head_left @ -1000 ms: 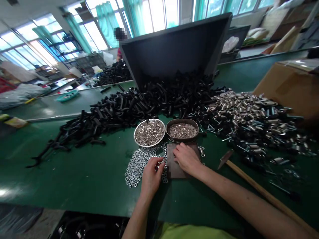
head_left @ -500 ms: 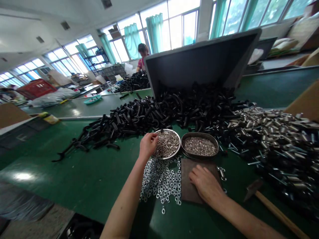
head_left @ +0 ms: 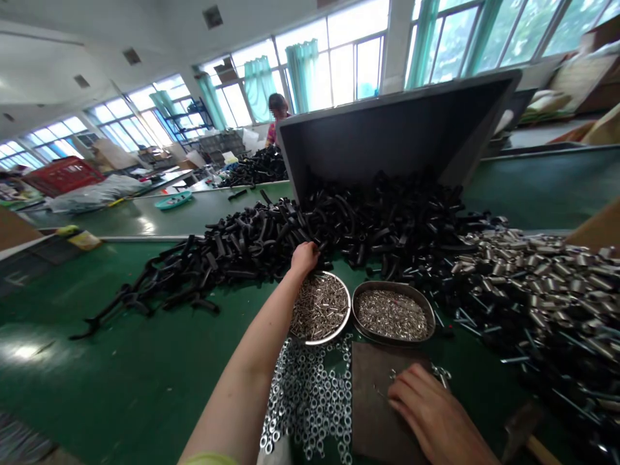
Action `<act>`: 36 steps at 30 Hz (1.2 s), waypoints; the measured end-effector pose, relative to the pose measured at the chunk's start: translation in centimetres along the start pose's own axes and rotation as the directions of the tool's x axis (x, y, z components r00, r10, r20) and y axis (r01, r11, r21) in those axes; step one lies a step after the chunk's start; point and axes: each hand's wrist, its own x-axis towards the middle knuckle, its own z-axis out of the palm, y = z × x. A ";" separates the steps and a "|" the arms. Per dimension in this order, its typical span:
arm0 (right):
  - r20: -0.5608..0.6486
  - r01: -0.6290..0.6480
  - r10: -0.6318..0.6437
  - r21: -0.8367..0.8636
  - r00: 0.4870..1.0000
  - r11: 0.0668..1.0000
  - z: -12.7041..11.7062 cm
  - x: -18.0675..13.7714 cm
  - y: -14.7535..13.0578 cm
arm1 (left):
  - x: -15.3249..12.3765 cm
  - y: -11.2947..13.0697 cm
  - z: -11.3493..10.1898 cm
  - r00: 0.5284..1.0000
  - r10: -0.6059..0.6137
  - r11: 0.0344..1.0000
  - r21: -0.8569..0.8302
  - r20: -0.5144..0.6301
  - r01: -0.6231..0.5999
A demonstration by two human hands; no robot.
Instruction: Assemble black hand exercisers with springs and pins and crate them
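My left hand (head_left: pixel 304 257) is stretched forward past the left dish and its fingers curl into the near edge of the heap of black curved parts (head_left: pixel 271 239); what they grip is hidden. My right hand (head_left: pixel 431 413) rests on the dark brown board (head_left: pixel 372 400), fingers bent down beside small metal pieces at its top edge. Two round metal dishes sit behind the board: the left dish (head_left: pixel 320 307) holds small silver pins, the right dish (head_left: pixel 393 312) finer silver bits. Silver nuts (head_left: pixel 310 400) lie spread left of the board.
A tipped grey bin (head_left: pixel 397 132) spills the black parts. A pile of silver and black assembled pieces (head_left: pixel 542 284) fills the right. A hammer (head_left: pixel 526 436) lies at lower right. A person (head_left: pixel 277 116) works at a far table. Green table surface (head_left: pixel 121 361) lies at left.
My left hand went from the nuts to the pin dish, then on to the black heap. My right hand stayed on the board. The view tilted upward.
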 end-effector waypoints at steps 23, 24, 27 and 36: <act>0.014 -0.499 0.520 -0.263 0.854 0.826 -5.8 0.2 10.2 | -22.0 2.1 -5.4 0.908 -0.073 0.152 -0.895 0.413 0.419; 0.019 -0.494 0.516 -0.262 0.856 0.829 -5.7 0.3 9.7 | -23.4 1.8 -5.2 0.902 -0.118 0.162 -0.888 0.416 0.431; 0.059 -0.454 0.475 -0.217 0.878 0.864 -5.9 -0.2 7.4 | -27.1 0.3 -4.5 0.898 -0.240 0.236 -0.875 0.369 0.423; 0.227 -0.314 0.310 -0.021 0.923 0.949 -3.4 -4.4 0.4 | -33.3 -0.6 -3.1 0.927 -0.257 0.681 -0.630 0.273 0.374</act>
